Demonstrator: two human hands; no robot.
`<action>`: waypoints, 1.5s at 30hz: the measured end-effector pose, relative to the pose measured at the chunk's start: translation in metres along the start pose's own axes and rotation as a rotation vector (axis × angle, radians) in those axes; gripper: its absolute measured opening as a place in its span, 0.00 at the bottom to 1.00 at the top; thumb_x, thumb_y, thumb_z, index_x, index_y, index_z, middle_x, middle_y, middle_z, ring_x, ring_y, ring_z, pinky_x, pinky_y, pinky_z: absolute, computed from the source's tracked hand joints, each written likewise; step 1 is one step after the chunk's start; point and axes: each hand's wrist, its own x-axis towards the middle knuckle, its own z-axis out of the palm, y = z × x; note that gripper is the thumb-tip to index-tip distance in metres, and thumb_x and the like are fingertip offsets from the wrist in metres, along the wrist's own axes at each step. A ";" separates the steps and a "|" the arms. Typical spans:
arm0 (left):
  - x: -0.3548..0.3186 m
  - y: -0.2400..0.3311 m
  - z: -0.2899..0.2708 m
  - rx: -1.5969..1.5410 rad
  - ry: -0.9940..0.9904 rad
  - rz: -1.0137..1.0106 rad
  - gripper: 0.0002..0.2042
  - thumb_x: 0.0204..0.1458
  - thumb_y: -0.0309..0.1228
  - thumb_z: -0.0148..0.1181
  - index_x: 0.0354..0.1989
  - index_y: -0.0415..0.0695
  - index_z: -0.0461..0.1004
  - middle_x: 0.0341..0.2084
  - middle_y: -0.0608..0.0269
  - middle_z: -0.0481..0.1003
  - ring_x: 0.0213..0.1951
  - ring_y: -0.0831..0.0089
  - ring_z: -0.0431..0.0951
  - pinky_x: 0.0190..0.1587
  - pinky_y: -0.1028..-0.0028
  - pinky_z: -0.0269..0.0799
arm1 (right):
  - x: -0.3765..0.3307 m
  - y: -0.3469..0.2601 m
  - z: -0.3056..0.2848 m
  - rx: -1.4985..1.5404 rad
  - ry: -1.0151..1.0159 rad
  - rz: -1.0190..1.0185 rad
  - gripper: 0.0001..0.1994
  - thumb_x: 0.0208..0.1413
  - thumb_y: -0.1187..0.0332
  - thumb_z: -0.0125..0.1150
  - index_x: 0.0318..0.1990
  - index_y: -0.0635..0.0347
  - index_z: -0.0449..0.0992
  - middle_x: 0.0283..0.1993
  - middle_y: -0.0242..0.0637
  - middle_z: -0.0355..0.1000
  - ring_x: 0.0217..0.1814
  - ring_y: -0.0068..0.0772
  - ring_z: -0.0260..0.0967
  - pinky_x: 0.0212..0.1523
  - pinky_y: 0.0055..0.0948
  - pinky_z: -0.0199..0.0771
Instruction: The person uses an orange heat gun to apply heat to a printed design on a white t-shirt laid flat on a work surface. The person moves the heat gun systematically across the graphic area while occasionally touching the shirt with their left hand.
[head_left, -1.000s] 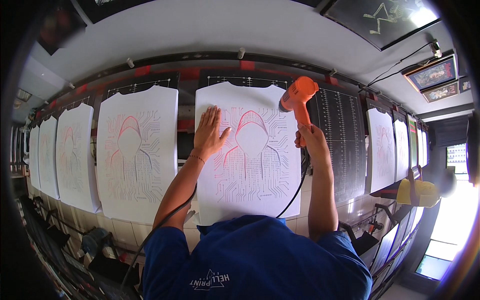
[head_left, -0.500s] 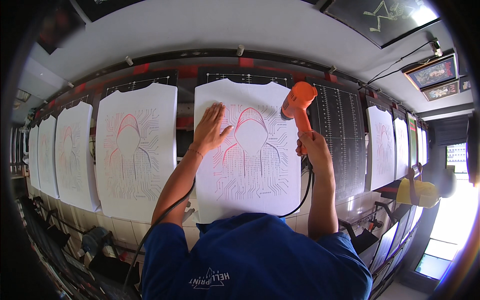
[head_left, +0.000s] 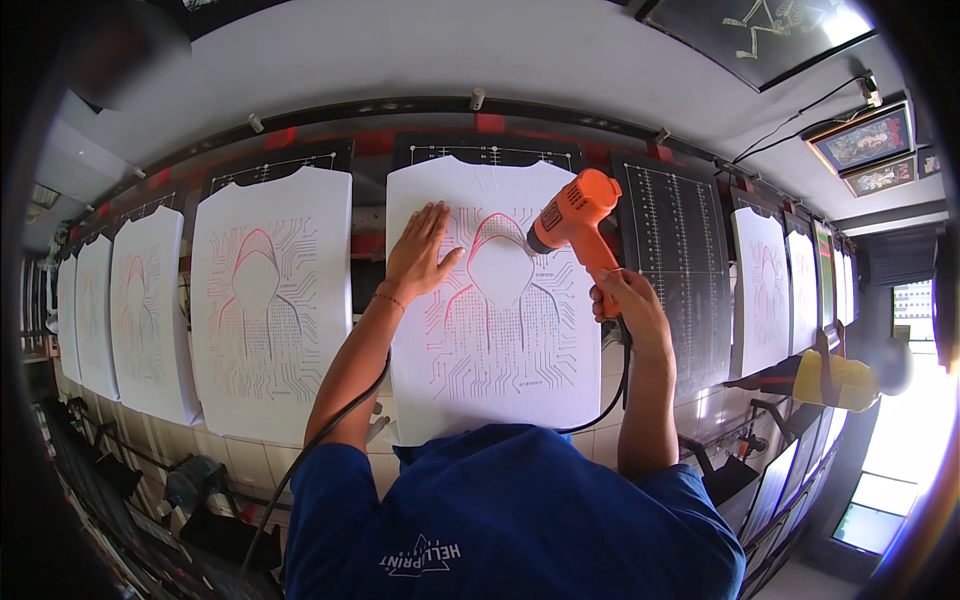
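In front of me a white T-shirt lies stretched on a black printing board, with a red and dark blue hooded figure and circuit-like lines printed on it. My left hand rests flat on the shirt's upper left, fingers stretched out beside the print. An orange heat gun is in my right hand, which is wrapped round its handle. Its dark nozzle points left and down at the hood of the print, above the cloth. A black cord runs from the handle down past my body.
More printed white shirts stand on boards to the left and right. A bare black board with white grid marks is just right of my shirt. A person in a yellow top works at the far right. Framed pictures hang on the wall.
The heat gun has moved left and slightly down, its nozzle now over the hood instead of the shirt's right side. My left hand has stayed nearly in place.
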 end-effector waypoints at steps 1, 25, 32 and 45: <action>-0.001 0.000 0.000 -0.009 -0.006 -0.004 0.37 0.63 0.53 0.44 0.70 0.34 0.50 0.70 0.45 0.54 0.72 0.54 0.51 0.74 0.61 0.43 | -0.001 0.001 0.002 0.001 -0.001 0.000 0.14 0.61 0.60 0.60 0.34 0.63 0.72 0.25 0.30 0.68 0.25 0.20 0.67 0.28 0.23 0.69; -0.190 0.036 -0.072 -0.275 0.206 -0.424 0.31 0.63 0.37 0.47 0.71 0.33 0.50 0.70 0.41 0.51 0.72 0.46 0.49 0.72 0.53 0.42 | 0.005 0.003 0.019 -0.069 -0.135 -0.068 0.14 0.60 0.62 0.57 0.34 0.67 0.72 0.26 0.32 0.69 0.26 0.21 0.68 0.29 0.23 0.70; -0.281 0.030 -0.091 -0.291 0.446 -0.848 0.28 0.68 0.40 0.38 0.70 0.33 0.53 0.70 0.40 0.52 0.72 0.47 0.49 0.72 0.55 0.42 | -0.034 0.010 -0.003 -0.120 -0.114 0.019 0.14 0.60 0.63 0.58 0.36 0.68 0.73 0.25 0.32 0.70 0.25 0.23 0.69 0.28 0.24 0.70; -0.405 -0.059 -0.089 0.122 0.644 -1.468 0.34 0.68 0.49 0.33 0.65 0.25 0.57 0.66 0.26 0.52 0.69 0.38 0.51 0.70 0.50 0.47 | 0.012 -0.003 0.033 -0.014 -0.305 -0.073 0.13 0.61 0.61 0.58 0.34 0.65 0.71 0.27 0.32 0.68 0.27 0.21 0.67 0.29 0.24 0.69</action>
